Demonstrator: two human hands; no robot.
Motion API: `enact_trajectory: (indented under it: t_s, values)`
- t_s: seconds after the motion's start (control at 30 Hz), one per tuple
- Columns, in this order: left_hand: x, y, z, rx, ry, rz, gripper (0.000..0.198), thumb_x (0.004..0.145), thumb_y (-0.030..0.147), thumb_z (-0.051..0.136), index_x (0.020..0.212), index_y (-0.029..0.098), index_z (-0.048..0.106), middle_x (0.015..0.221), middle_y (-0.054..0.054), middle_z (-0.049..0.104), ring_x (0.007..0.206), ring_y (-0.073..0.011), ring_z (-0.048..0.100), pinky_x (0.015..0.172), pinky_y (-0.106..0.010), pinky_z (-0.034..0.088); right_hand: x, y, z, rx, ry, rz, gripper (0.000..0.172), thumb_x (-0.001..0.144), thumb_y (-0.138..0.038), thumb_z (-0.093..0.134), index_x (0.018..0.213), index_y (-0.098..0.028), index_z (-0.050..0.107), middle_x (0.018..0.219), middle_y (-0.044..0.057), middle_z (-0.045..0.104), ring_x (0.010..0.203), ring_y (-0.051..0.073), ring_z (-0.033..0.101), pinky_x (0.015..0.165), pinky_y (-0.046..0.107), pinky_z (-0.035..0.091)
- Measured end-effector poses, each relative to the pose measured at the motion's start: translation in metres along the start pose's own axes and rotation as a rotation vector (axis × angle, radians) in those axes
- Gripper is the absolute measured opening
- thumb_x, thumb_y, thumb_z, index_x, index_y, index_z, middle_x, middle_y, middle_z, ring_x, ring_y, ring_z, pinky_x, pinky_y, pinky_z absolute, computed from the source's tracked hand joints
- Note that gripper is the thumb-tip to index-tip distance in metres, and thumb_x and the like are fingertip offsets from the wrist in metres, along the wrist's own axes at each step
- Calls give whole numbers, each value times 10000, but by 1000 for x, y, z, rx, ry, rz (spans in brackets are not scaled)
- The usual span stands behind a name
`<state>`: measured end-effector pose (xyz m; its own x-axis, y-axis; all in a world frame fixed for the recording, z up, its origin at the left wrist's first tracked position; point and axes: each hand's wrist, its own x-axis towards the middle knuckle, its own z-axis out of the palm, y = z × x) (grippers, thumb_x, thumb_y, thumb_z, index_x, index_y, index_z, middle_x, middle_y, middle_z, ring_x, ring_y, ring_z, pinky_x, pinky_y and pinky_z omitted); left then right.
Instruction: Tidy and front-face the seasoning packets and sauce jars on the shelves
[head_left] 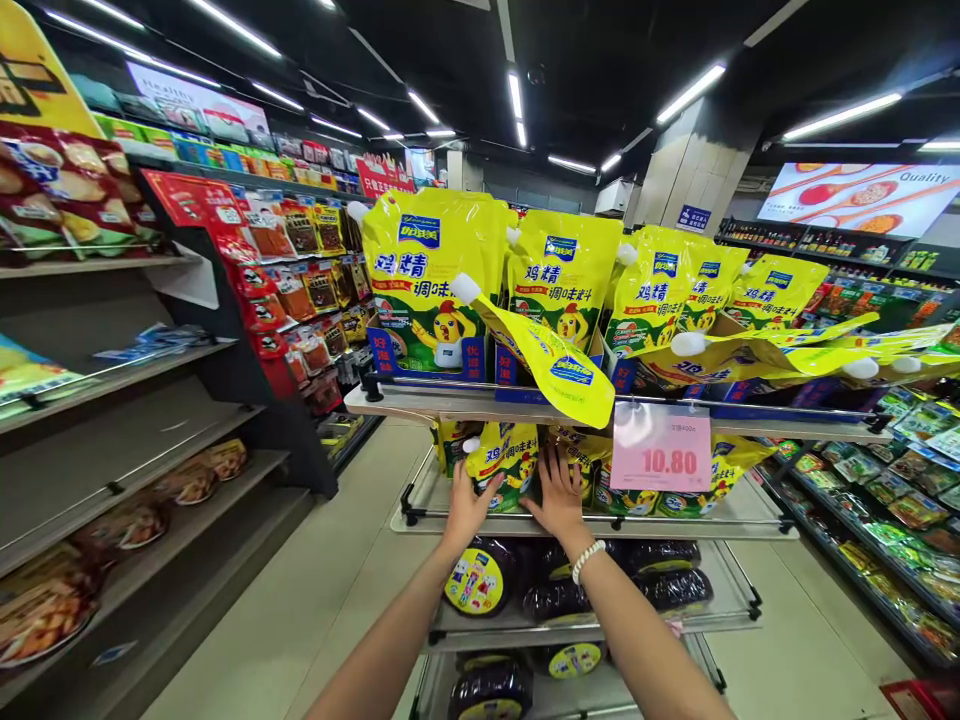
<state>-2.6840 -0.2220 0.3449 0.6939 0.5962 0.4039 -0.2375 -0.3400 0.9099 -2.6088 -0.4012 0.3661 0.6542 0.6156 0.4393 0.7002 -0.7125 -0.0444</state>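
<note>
Handling begins at the yellow-and-green pouch (514, 462), which stands on the second shelf (675, 533) between both hands, below the overhang of the upper shelf (420, 402). Directions are clock positions from this pouch, with 12 at the top of the view.

Expected properties: light to moderate weight, soft body, glossy and somewhat slippery film. The contents (probably loose seasoning) should shift and let the body sag if only one edge is supported. The likely weak points are the seams and the white cap (471, 445) at 11 o'clock; avoid lifting by the cap. Preferred hold: both side edges, at mid-height or lower, with flat fingers.

Left hand (466, 510): at 8 o'clock, thumb across the front face, fingers along the left edge; whether it is clamped cannot be told. Right hand (559, 498): at 4 o'clock, fingers spread apart over a neighbouring pouch (592, 447), thumb beside the first pouch's right edge. A beaded bracelet (589, 560) circles the right wrist.

Surroundings: a drooping pouch (574, 375) overhangs the upper shelf at 1 o'clock, limiting headroom. A price sign (661, 450) hangs at 3 o'clock. Dark wrapped packages (480, 578) lie below at 6 o'clock. Grey shelving (169, 400) stands well apart at 9 o'clock.
</note>
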Motion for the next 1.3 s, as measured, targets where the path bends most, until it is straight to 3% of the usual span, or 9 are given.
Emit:
enact_trajectory:
  t_s: [0.13,0.3,0.47,0.57,0.67,0.8,0.93,1.1,1.3]
  values:
    - [-4,3,-9,-2,-16,-74,633,786,471,690,1295,177,457,1229,-136,567,1095,-264,589,881,-417,535,-3,-1,-1,-12,63,-74,711,919,-493,480,1518,-155,298,1583,124,161,1466,261,80,1168,456,112]
    - [12,-7,-39,-173,-146,-105,737,736,451,738,1315,184,369,1272,-132,556,1163,-256,563,900,-399,539,-29,14,13,-103,377,270,756,950,-464,468,1540,-84,189,1545,289,85,1433,405,87,1083,557,218]
    - [23,-22,-67,-132,-180,-189,816,651,538,777,1286,156,435,1249,-159,577,1137,-286,584,941,-434,520,-21,27,20,-50,218,175,698,937,-402,523,1529,-150,251,1529,300,110,1413,420,166,1046,551,285]
    - [27,-25,-69,-137,-209,-251,843,619,581,784,1262,135,469,1211,-174,600,1103,-308,602,905,-455,535,-2,30,21,102,268,133,598,963,-421,465,1475,-131,361,1521,282,157,1399,391,234,1039,524,339]
    - [30,-22,-67,-158,-242,-280,838,604,590,791,1242,133,495,1214,-175,600,1107,-318,599,888,-452,544,22,33,23,352,308,244,690,949,-519,442,1461,-67,345,1445,284,323,1339,353,368,1021,482,398]
    - [33,-16,-65,-197,-317,-318,777,646,556,781,1254,163,499,1260,-154,580,1133,-310,586,884,-440,551,53,40,21,697,117,246,672,936,-507,428,1450,-80,355,1232,193,588,1181,284,550,996,399,439]
    - [29,-17,-52,-178,-292,-304,713,660,534,773,1198,145,514,1217,-150,603,1122,-302,588,876,-423,554,52,36,13,774,80,236,645,927,-552,403,1404,-119,442,1278,157,582,1239,255,517,1053,371,393]
    - [12,-19,-7,-191,-238,-271,711,647,563,752,1147,132,487,1105,-150,623,901,-268,636,575,-338,573,14,18,3,891,144,332,680,943,-615,333,1362,-103,494,1392,171,492,1320,247,442,1108,403,341]
    - [-8,-14,43,-172,-196,-200,643,754,535,669,1211,134,461,1097,-141,605,832,-211,618,538,-279,533,13,7,-12,844,116,419,840,846,-685,476,1388,-49,390,1224,237,581,1121,321,577,940,436,468]
